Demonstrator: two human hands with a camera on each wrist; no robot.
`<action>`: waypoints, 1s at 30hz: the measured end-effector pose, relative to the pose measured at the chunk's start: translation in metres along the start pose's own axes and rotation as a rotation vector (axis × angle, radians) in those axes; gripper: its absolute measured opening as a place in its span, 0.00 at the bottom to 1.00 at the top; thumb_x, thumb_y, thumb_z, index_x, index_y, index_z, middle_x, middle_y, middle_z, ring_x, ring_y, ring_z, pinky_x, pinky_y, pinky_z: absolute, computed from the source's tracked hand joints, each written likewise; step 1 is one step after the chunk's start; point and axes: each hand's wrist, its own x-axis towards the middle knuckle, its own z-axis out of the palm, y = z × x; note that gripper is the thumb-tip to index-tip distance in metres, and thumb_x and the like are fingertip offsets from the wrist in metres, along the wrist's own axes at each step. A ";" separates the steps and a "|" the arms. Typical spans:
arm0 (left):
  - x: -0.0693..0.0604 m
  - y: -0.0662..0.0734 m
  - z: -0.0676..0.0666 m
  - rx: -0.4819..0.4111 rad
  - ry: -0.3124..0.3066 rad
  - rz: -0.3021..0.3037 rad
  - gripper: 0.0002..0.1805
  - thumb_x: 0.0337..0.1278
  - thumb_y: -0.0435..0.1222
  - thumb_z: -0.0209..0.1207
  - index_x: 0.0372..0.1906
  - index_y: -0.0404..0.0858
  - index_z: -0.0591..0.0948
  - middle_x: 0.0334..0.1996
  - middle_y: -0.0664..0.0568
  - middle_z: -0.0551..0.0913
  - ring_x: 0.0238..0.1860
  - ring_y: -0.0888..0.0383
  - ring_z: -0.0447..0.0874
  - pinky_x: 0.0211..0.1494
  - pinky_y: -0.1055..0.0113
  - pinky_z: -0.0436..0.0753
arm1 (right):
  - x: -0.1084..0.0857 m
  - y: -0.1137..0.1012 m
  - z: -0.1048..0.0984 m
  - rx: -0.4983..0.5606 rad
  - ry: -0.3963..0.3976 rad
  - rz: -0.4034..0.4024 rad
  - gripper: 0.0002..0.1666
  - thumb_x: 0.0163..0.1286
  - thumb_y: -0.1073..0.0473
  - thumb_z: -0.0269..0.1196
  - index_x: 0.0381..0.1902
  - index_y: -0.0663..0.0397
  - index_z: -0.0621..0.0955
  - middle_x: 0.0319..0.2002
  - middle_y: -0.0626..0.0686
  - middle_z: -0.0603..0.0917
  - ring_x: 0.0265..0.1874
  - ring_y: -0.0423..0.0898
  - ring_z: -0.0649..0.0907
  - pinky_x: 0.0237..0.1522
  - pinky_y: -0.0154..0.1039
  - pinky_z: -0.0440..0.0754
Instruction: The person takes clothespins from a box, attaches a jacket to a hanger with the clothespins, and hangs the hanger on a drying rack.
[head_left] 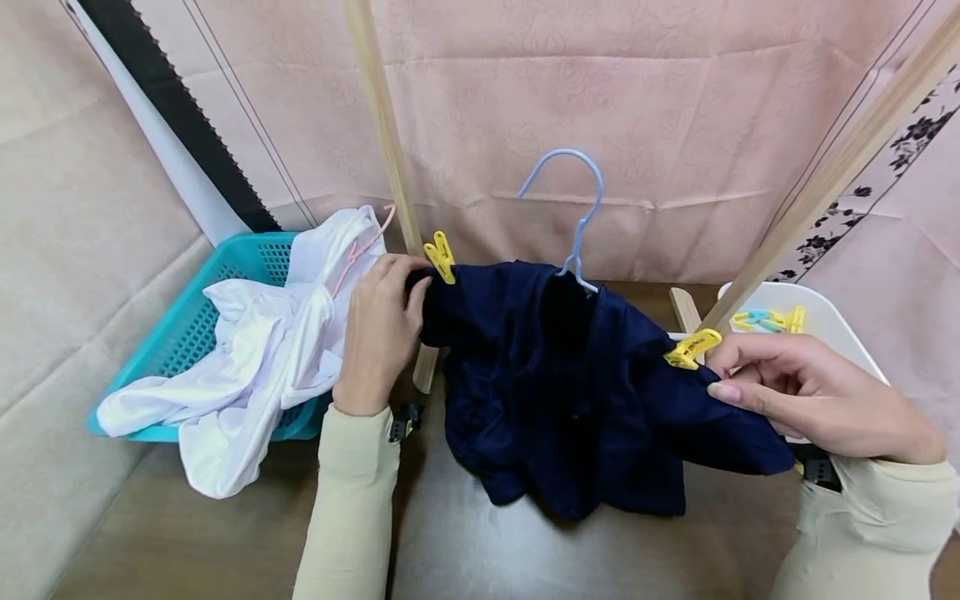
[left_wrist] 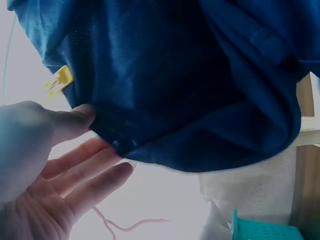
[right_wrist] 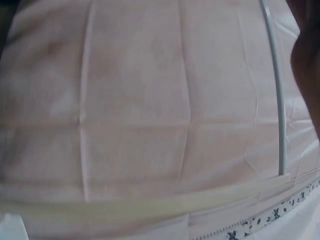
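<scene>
A navy blue shirt (head_left: pixel 510 367) hangs on a light blue hanger (head_left: pixel 581 225), its hem low over the table. One yellow clothespin (head_left: pixel 441 257) is clipped near its left shoulder, another yellow clothespin (head_left: pixel 692 348) near the right. My left hand (head_left: pixel 382 333) pinches the left sleeve beside the clothespin; in the left wrist view, the thumb of the left hand (left_wrist: pixel 65 165) lies on the cloth with the other fingers behind it. With thumb and curled fingers, my right hand (head_left: pixel 817 392) pinches the right sleeve. The right wrist view does not show the shirt.
A teal basket (head_left: pixel 161 333) with white clothes (head_left: pixel 255 358) and a pink hanger (head_left: pixel 362 254) stands at the left. At the right, a white container (head_left: pixel 832 304) holds several clothespins. Wooden posts (head_left: pixel 386 125) rise behind the shirt; a metal rod (right_wrist: pixel 277 95) shows in the right wrist view.
</scene>
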 end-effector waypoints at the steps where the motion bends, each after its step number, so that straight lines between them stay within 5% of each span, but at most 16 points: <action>1: 0.000 0.001 0.000 0.000 -0.001 -0.001 0.10 0.71 0.34 0.60 0.50 0.35 0.85 0.47 0.43 0.85 0.45 0.44 0.85 0.50 0.51 0.81 | -0.001 0.000 0.000 0.062 -0.006 -0.007 0.23 0.68 0.85 0.50 0.43 0.54 0.78 0.17 0.50 0.64 0.07 0.40 0.64 0.08 0.25 0.62; 6: -0.001 0.007 -0.006 0.012 0.021 0.011 0.10 0.72 0.36 0.59 0.50 0.37 0.85 0.47 0.44 0.85 0.38 0.47 0.82 0.44 0.53 0.79 | -0.006 -0.001 0.000 0.312 0.067 -0.052 0.23 0.68 0.89 0.42 0.45 0.65 0.76 0.15 0.52 0.62 0.04 0.42 0.60 0.04 0.27 0.57; 10: -0.001 0.016 -0.012 -0.008 0.022 0.045 0.09 0.73 0.37 0.59 0.47 0.38 0.86 0.43 0.48 0.86 0.35 0.52 0.81 0.40 0.57 0.78 | -0.012 -0.009 -0.002 0.333 0.173 0.054 0.20 0.73 0.85 0.41 0.45 0.63 0.75 0.11 0.53 0.62 0.01 0.46 0.60 0.02 0.30 0.58; 13: -0.002 0.028 -0.017 -0.106 0.010 0.107 0.09 0.72 0.37 0.59 0.46 0.38 0.87 0.40 0.50 0.87 0.34 0.56 0.82 0.38 0.62 0.80 | -0.010 -0.017 0.003 0.336 0.187 0.172 0.15 0.77 0.79 0.42 0.46 0.60 0.74 0.08 0.54 0.62 -0.01 0.50 0.60 0.00 0.35 0.59; 19: -0.012 0.077 -0.029 -0.381 -0.058 0.329 0.04 0.67 0.33 0.64 0.39 0.36 0.88 0.32 0.53 0.86 0.29 0.65 0.79 0.31 0.76 0.77 | 0.027 -0.037 0.040 0.406 0.193 0.277 0.02 0.81 0.67 0.50 0.45 0.60 0.71 0.07 0.51 0.68 -0.02 0.49 0.65 0.01 0.42 0.62; 23: -0.030 0.117 -0.035 -0.499 -0.148 0.469 0.06 0.63 0.33 0.68 0.30 0.40 0.86 0.24 0.59 0.81 0.25 0.71 0.74 0.29 0.82 0.71 | 0.054 -0.044 0.067 0.412 0.220 0.289 0.03 0.80 0.62 0.54 0.43 0.57 0.72 0.10 0.45 0.74 0.01 0.43 0.73 0.04 0.46 0.66; 26: -0.044 0.138 -0.032 -0.442 -0.193 0.500 0.10 0.65 0.38 0.67 0.27 0.44 0.82 0.21 0.63 0.75 0.22 0.74 0.70 0.29 0.85 0.68 | 0.068 -0.044 0.084 0.415 0.231 0.253 0.04 0.79 0.62 0.56 0.41 0.55 0.72 0.14 0.46 0.78 0.04 0.43 0.77 0.06 0.44 0.70; 30: -0.053 0.150 -0.023 -0.238 -0.276 0.410 0.12 0.67 0.47 0.65 0.30 0.47 0.80 0.22 0.65 0.74 0.22 0.73 0.69 0.29 0.83 0.67 | 0.079 -0.041 0.100 0.447 0.251 0.189 0.06 0.78 0.64 0.57 0.41 0.60 0.70 0.24 0.51 0.82 0.10 0.44 0.79 0.11 0.41 0.75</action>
